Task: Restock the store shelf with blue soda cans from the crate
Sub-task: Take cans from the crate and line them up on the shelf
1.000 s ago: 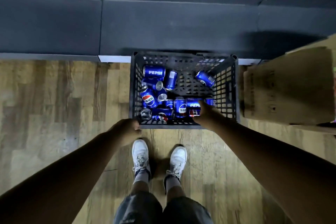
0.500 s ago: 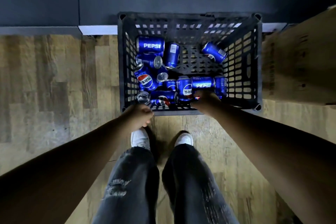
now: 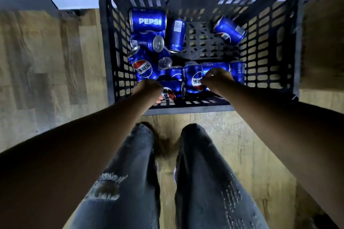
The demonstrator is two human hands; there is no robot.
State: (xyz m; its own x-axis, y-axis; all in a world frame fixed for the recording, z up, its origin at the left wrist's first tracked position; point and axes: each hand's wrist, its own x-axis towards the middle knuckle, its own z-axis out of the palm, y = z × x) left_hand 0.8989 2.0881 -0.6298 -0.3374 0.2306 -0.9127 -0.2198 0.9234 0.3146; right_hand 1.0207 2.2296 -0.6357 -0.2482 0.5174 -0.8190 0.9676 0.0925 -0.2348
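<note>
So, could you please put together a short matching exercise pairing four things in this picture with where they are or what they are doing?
Things:
1. left hand
2. right hand
3. can with PEPSI in white letters
4. lone can

Places or states:
a. lies apart from the rest, near the crate's far right corner
b. lies on its side at the far left of the pile
c. reaches in at the near left, fingers curled at a can
d. rests on the near row of cans, right of centre

Pairs: 1-c, 2-d, 3-b, 4-a
</note>
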